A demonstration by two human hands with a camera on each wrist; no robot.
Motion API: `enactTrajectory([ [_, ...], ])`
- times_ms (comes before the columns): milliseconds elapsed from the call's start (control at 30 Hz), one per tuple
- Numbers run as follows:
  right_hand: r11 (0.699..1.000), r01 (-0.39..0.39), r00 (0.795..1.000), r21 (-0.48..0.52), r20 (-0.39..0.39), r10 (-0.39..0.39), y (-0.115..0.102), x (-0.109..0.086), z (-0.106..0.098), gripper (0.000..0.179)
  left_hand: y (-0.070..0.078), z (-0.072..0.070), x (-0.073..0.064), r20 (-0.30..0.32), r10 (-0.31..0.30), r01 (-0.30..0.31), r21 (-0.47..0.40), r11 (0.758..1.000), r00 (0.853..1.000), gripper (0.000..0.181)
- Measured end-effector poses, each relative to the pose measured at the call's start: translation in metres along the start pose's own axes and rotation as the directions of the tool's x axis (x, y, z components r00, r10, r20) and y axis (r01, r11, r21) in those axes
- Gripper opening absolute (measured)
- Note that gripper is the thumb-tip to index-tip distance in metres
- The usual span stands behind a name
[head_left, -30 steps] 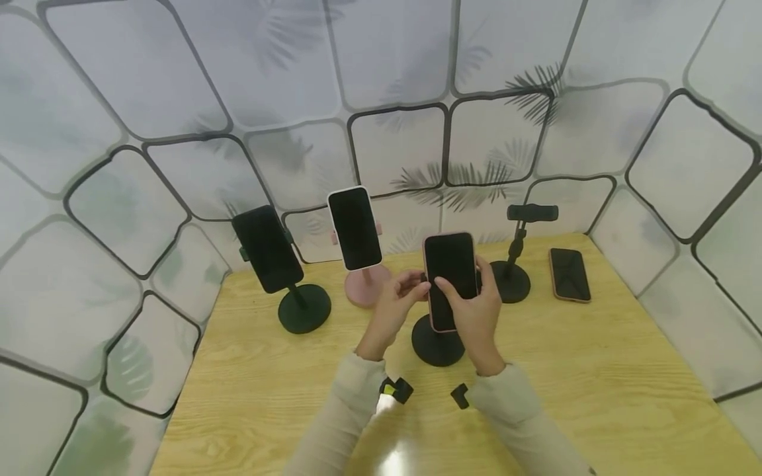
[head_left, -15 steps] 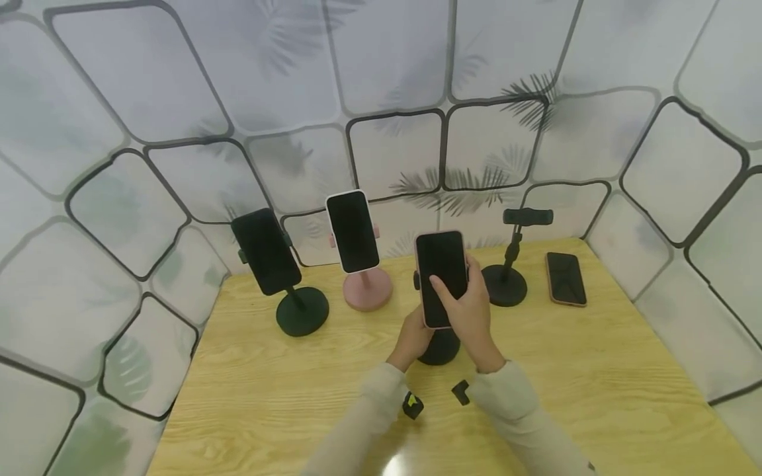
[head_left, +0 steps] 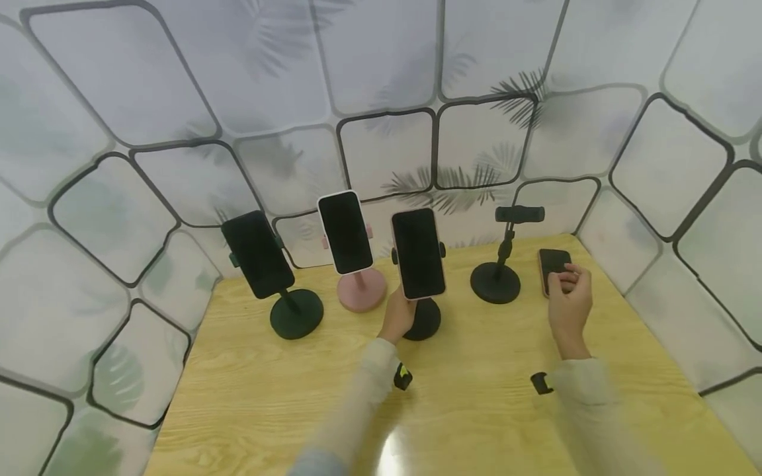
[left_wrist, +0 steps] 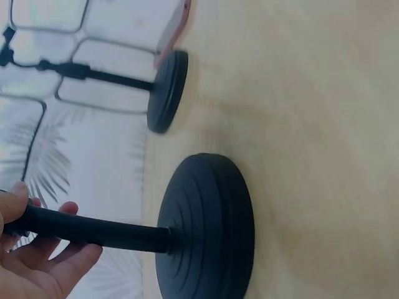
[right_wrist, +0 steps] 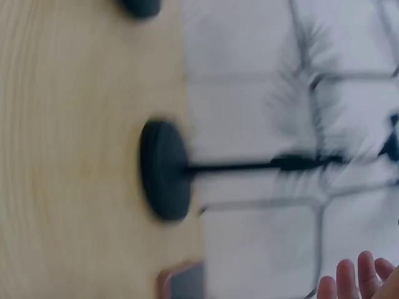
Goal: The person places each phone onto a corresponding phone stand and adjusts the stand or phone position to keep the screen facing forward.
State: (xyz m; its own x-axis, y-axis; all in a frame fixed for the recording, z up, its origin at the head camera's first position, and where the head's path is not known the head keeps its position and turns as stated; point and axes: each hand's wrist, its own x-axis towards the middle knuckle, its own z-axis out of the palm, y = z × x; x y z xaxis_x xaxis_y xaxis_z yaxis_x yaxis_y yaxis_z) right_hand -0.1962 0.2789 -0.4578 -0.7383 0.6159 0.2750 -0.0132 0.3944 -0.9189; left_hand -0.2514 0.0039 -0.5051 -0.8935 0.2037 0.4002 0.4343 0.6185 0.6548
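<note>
In the head view my left hand (head_left: 397, 318) grips the stem of a black phone stand (head_left: 425, 322). A pink-edged phone (head_left: 419, 254) sits upright in that stand's clamp. The left wrist view shows the thumb and fingers around the black stem (left_wrist: 118, 235), above the round ridged base (left_wrist: 202, 218). My right hand (head_left: 570, 304) hovers at a second pink-edged phone (head_left: 550, 263) lying flat at the right, its fingers loosely bent with nothing held. In the blurred right wrist view, its fingertips (right_wrist: 366, 273) appear apart from the flat phone (right_wrist: 187, 283).
An unloaded black phone stand (head_left: 495, 283) stands between the hands, farther back. To the left are a pink stand (head_left: 361, 291) with a white-edged phone (head_left: 345, 231) and a dark green stand (head_left: 296, 314) with a black phone (head_left: 258, 254). A patterned wall closes off the back.
My right hand has let go of the clamped phone and moved right to the flat one. My left hand has moved to the stem, and the loaded stand has shifted back and left.
</note>
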Motion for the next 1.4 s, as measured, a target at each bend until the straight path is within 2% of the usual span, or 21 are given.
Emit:
enactTrajectory([
  [33,0.999,-0.025,1.0,-0.047,0.0,0.025,0.012,0.013,-0.003,0.038,-0.004,0.0,0.006,-0.005,0.008,-0.008,0.023,1.0,1.0,0.025],
  [100,0.986,-0.061,0.997,-0.153,0.035,0.067,0.036,0.036,-0.006,0.041,-0.051,0.028,0.027,-0.026,0.036,-0.035,0.039,0.999,0.999,0.031],
  [167,0.96,-0.072,0.986,-0.272,0.126,0.11,0.06,0.054,-0.008,0.049,-0.116,0.07,0.049,-0.026,0.034,-0.033,0.037,0.999,0.999,0.04],
  [233,0.923,-0.053,0.96,-0.381,0.235,0.152,0.082,0.068,-0.006,0.06,-0.193,0.121,0.074,-0.02,0.022,-0.022,0.012,1.0,1.0,0.047],
  [267,0.902,-0.035,0.944,-0.43,0.283,0.172,0.092,0.074,-0.004,0.066,-0.222,0.14,0.083,-0.017,0.011,-0.011,-0.011,1.0,1.0,0.049],
  [333,0.856,0.014,0.912,-0.516,0.359,0.201,0.111,0.082,0.0,0.078,-0.234,0.143,0.09,-0.003,-0.026,0.026,-0.032,0.999,1.0,0.051],
  [367,0.836,0.036,0.9,-0.547,0.382,0.211,0.119,0.084,0.003,0.083,-0.227,0.137,0.09,-0.011,-0.035,0.035,-0.029,0.999,0.999,0.049],
  [400,0.818,0.059,0.89,-0.572,0.402,0.217,0.126,0.086,0.006,0.087,-0.205,0.121,0.087,-0.005,-0.054,0.054,-0.03,0.998,0.999,0.046],
  [500,0.749,0.134,0.872,-0.649,0.436,0.222,0.139,0.088,0.012,0.094,-0.113,0.058,0.069,-0.004,-0.122,0.122,-0.055,0.991,0.992,0.033],
  [600,0.707,0.167,0.864,-0.687,0.447,0.231,0.141,0.086,0.012,0.093,-0.037,0.022,0.05,-0.072,-0.22,0.209,-0.136,0.969,0.973,0.037],
  [667,0.687,0.171,0.865,-0.706,0.442,0.238,0.141,0.084,0.011,0.091,-0.01,0.025,0.038,-0.193,-0.31,0.272,-0.197,0.942,0.931,0.05],
  [700,0.687,0.167,0.867,-0.707,0.437,0.239,0.141,0.084,0.01,0.09,0.001,0.03,0.033,-0.238,-0.366,0.313,-0.234,0.92,0.899,0.057],
  [767,0.683,0.166,0.87,-0.711,0.433,0.238,0.141,0.084,0.008,0.088,0.022,0.045,0.024,-0.285,-0.472,0.387,-0.309,0.869,0.834,0.066],
  [800,0.681,0.167,0.871,-0.713,0.43,0.237,0.142,0.085,0.008,0.088,0.032,0.053,0.021,-0.283,-0.505,0.41,-0.333,0.849,0.816,0.069],
  [833,0.678,0.169,0.871,-0.716,0.43,0.237,0.143,0.085,0.007,0.087,0.043,0.06,0.018,-0.261,-0.519,0.421,-0.35,0.837,0.814,0.071],
  [867,0.675,0.173,0.871,-0.717,0.431,0.235,0.143,0.085,0.007,0.087,0.053,0.067,0.018,-0.232,-0.512,0.416,-0.361,0.835,0.827,0.071],
  [1000,0.676,0.164,0.865,-0.718,0.434,0.251,0.143,0.086,0.007,0.089,0.086,0.086,0.032,-0.025,-0.358,0.331,-0.32,0.888,0.934,0.068],
  [1067,0.672,0.146,0.864,-0.726,0.424,0.271,0.142,0.085,0.009,0.092,0.096,0.092,0.048,0.117,-0.266,0.288,-0.274,0.918,0.957,0.066],
  [1133,0.664,0.121,0.865,-0.738,0.406,0.294,0.14,0.083,0.011,0.095,0.103,0.098,0.065,0.249,-0.197,0.255,-0.228,0.94,0.948,0.065],
  [1233,0.643,0.084,0.87,-0.761,0.37,0.325,0.139,0.081,0.014,0.098,0.109,0.106,0.084,0.381,-0.17,0.255,-0.183,0.95,0.909,0.059],
  [1400,0.606,0.066,0.859,-0.793,0.354,0.37,0.142,0.085,0.02,0.097,0.107,0.112,0.094,0.401,-0.144,0.211,-0.129,0.969,0.905,0.031],
])
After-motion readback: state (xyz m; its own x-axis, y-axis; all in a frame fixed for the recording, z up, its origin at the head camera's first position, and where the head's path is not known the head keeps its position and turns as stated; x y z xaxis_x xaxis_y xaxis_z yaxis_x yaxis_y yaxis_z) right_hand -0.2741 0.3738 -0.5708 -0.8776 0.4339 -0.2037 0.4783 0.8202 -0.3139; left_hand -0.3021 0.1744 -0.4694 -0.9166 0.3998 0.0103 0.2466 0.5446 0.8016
